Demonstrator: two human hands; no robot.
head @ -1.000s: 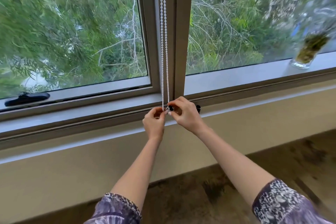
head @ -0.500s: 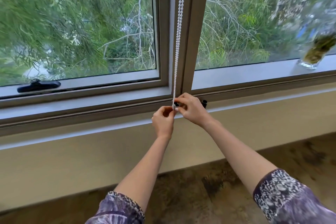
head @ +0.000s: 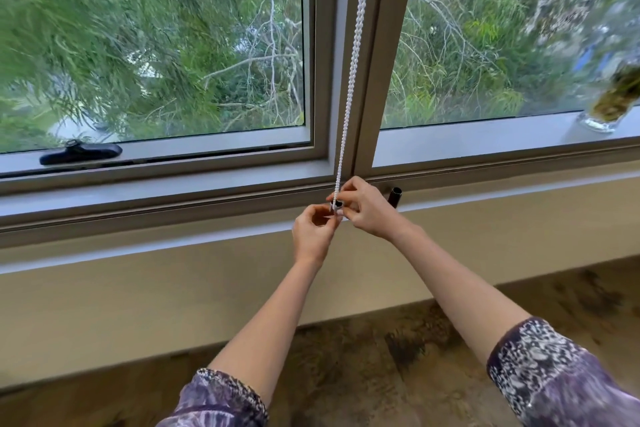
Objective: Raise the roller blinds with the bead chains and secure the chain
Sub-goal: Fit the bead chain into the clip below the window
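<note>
I judge this the securing step: no blind covers the glass, and my left hand and right hand both pinch the bead chain where it ends at the sill. Next, I'd hook it fast.

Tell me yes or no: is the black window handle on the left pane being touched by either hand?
No: the black window handle lies alone at far left, while the left hand and right hand meet at the bead chain.

I see both my left hand and right hand pinching the bead chain at frame center, perhaps at a clip.
</note>
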